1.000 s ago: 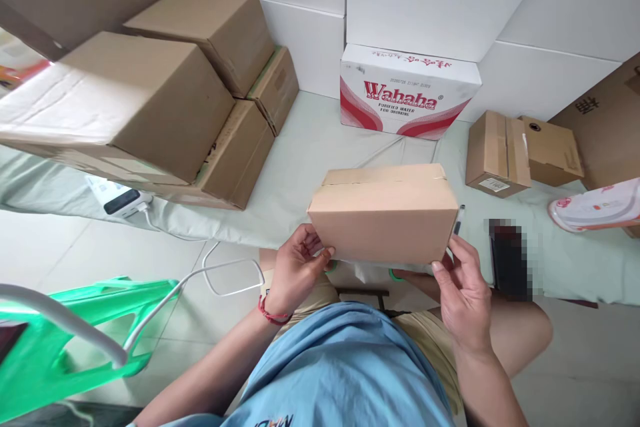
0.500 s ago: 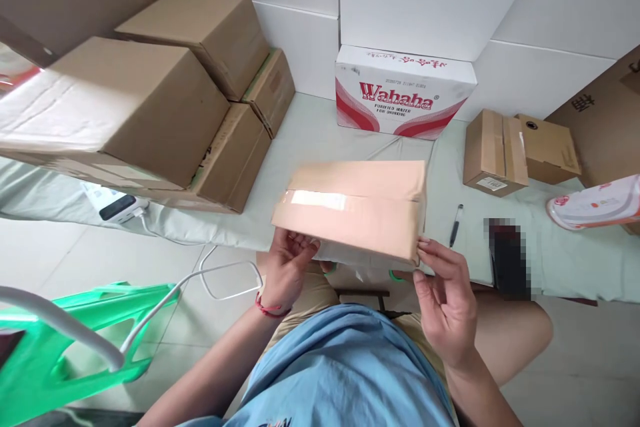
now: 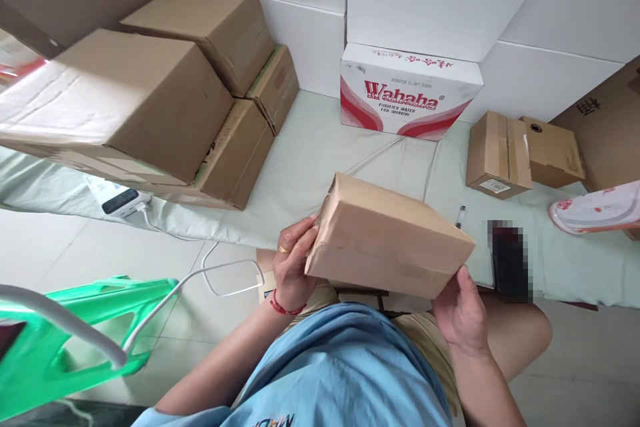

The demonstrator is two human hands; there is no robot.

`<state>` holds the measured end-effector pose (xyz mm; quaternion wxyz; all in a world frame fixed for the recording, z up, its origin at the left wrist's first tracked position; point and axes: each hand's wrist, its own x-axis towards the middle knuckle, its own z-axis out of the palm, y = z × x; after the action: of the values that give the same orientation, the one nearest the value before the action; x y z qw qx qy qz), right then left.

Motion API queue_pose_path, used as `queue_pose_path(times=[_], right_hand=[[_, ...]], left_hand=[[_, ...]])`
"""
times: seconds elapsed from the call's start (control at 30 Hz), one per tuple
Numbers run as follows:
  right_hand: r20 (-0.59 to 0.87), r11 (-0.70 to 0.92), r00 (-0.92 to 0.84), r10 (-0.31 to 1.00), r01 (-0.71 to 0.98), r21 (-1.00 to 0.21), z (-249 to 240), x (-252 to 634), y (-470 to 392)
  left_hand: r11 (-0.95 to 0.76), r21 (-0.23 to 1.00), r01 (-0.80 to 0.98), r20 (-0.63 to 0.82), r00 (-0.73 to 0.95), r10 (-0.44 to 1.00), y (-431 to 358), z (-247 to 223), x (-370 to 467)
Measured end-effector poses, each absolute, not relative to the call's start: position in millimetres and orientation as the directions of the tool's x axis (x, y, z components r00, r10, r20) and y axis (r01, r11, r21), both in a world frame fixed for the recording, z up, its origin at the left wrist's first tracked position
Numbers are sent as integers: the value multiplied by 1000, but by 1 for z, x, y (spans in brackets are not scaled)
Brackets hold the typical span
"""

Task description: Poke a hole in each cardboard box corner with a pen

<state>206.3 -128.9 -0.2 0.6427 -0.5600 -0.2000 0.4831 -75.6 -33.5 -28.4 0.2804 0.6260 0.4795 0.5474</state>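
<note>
Between my hands, over the front edge of the table, a brown cardboard box point(image 3: 385, 233) is held tilted, its left end higher than its right. My left hand point(image 3: 296, 260), with a ring and a red string bracelet, grips the box's left end; some fingertips are hidden behind it. At the lower right corner, my right hand point(image 3: 461, 313) holds the box with the thumb on the near side and the other fingers underneath, mostly out of sight.
Stacked cardboard boxes point(image 3: 125, 93) fill the table's left side. A white and red Wahaba carton point(image 3: 407, 97) stands against the wall. Smaller boxes point(image 3: 500, 153), a pen point(image 3: 461, 216) and a blurred dark object point(image 3: 510, 260) lie right. A green stool point(image 3: 95, 320) is lower left.
The box has been turned in my hands: its taped face is out of view and a plain side shows. My left hand has moved up to the left end, my right hand lower.
</note>
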Motion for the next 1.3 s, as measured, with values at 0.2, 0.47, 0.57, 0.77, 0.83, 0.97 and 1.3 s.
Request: queue_pose_path(times=[0.2, 0.47, 0.57, 0.77, 0.83, 0.97, 1.3], right_hand=[[-371, -192, 352, 859, -450, -872, -17, 215, -133], [-298, -123, 446, 844, -381, -917, 2, 247, -122], [-263, -145, 491, 830, -265, -953, 12, 258, -105], [-222, -139, 568, 792, -187, -973, 27, 272, -65], [-259, -163, 586, 768, -212, -964, 27, 273, -59], [-274, -162, 501, 821, -256, -953, 19, 253, -67], [-456, -456, 30, 890, -3, -890, -10, 186, -90]], left_hand=[[-454, 837, 305, 492, -60, 868, -27, -3, -65], [-397, 911, 114, 388, 94, 917, -47, 8, -52], [-434, 888, 156, 414, 142, 899, -56, 9, -50], [-648, 725, 233, 601, 244, 761, -62, 17, -46], [-681, 695, 232, 632, 255, 732, -62, 19, -46], [-675, 698, 239, 659, 156, 736, -57, 25, -49], [-770, 454, 449, 765, 248, 595, -41, 68, -42]])
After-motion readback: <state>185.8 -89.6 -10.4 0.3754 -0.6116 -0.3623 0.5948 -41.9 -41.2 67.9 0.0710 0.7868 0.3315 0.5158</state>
